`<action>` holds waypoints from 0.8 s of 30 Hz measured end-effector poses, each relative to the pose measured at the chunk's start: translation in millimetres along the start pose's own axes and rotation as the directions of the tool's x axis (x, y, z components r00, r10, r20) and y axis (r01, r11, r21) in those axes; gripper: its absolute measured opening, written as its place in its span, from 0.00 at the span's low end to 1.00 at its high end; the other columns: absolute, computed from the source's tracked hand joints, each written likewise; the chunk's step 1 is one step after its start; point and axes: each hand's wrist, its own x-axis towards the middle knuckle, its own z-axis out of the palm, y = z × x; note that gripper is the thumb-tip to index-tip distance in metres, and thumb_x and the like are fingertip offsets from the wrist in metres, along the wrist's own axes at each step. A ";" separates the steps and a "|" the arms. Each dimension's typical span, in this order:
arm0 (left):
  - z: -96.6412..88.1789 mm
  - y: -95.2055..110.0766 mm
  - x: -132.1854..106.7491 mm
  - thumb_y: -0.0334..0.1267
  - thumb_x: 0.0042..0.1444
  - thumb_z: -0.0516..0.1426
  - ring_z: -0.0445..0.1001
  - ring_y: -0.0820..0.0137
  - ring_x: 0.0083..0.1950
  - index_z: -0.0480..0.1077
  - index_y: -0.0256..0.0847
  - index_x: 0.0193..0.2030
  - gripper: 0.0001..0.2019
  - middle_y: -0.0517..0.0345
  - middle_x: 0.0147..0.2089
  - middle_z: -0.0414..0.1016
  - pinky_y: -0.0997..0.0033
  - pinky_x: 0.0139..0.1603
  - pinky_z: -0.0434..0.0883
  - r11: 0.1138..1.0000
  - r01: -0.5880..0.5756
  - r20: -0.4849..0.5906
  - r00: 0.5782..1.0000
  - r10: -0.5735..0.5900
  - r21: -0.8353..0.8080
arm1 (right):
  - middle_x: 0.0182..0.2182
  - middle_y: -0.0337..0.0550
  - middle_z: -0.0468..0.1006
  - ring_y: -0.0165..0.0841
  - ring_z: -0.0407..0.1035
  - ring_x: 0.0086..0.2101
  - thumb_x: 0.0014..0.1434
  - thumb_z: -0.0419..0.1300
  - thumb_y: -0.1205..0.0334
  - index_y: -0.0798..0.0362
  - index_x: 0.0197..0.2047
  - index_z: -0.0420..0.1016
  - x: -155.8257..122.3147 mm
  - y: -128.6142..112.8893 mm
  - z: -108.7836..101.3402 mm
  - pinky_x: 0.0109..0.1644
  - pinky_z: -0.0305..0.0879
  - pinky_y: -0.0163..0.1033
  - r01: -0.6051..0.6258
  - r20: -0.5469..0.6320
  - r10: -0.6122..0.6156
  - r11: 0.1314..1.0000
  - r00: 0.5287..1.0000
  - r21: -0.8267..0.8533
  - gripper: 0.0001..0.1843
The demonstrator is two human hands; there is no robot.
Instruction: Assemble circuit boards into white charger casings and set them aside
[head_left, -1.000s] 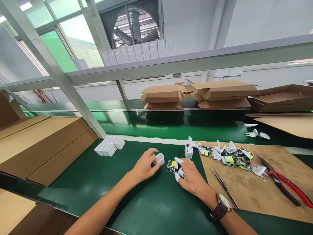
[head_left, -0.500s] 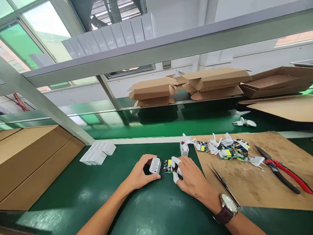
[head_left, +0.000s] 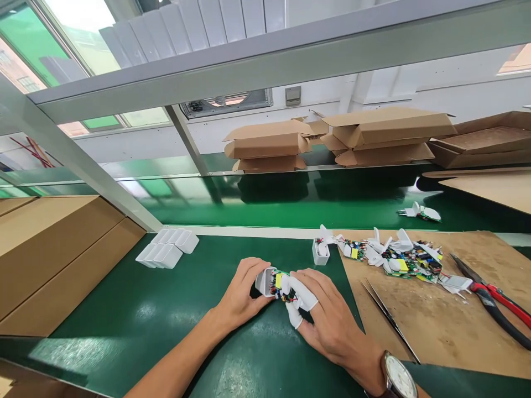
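My left hand grips a small white plastic housing by its sides, its hollow end turned to the right. A circuit board with a yellow component is pinched in my right hand, which wears white finger cots on thumb and index finger. The board's left end is at the mouth of the housing; how far it reaches inside I cannot tell. Just beyond my right hand, another white housing stands upright with parts in it. A heap of circuit boards with white plastic pieces lies to the right.
Tweezers and red-black pliers lie on a brown cardboard sheet. Several white housings are grouped at the left, beside a large carton. A single board lies on the green strip behind; cardboard boxes stand farther back.
My right hand has brought the circuit board left and up against the housing's mouth. The housing has turned its hollow end toward the board. The camera view has shifted slightly.
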 end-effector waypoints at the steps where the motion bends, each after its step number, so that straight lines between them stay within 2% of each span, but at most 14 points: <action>1: 0.0 0.2 -0.4 0.37 0.61 0.65 0.72 0.57 0.57 0.61 0.43 0.66 0.28 0.44 0.55 0.71 0.52 0.58 0.75 1.000 -0.004 -0.001 1.000 0.004 0.005 | 0.54 0.64 0.77 0.51 0.70 0.56 0.59 0.55 0.76 0.66 0.63 0.64 0.3 0.0 -0.5 0.55 0.77 0.59 -0.001 0.007 0.001 1.000 1.000 -0.004 0.28; 12: 1.6 1.7 -1.9 0.38 0.60 0.66 0.71 0.57 0.57 0.59 0.41 0.67 0.32 0.43 0.56 0.71 0.51 0.58 0.75 0.999 -0.038 0.028 0.999 0.038 0.012 | 0.52 0.66 0.77 0.52 0.71 0.54 0.60 0.54 0.75 0.69 0.58 0.69 5.3 -2.2 0.6 0.55 0.78 0.59 0.020 0.027 -0.018 0.998 0.999 -0.055 0.23; 24: 0.1 5.2 0.5 0.39 0.61 0.65 0.72 0.56 0.56 0.60 0.41 0.66 0.29 0.42 0.54 0.72 0.49 0.56 0.75 0.998 -0.049 0.035 0.998 0.048 0.033 | 0.52 0.66 0.77 0.52 0.71 0.53 0.59 0.53 0.75 0.68 0.61 0.67 5.8 -3.5 -1.4 0.54 0.77 0.61 0.013 0.052 -0.010 0.998 0.999 -0.055 0.26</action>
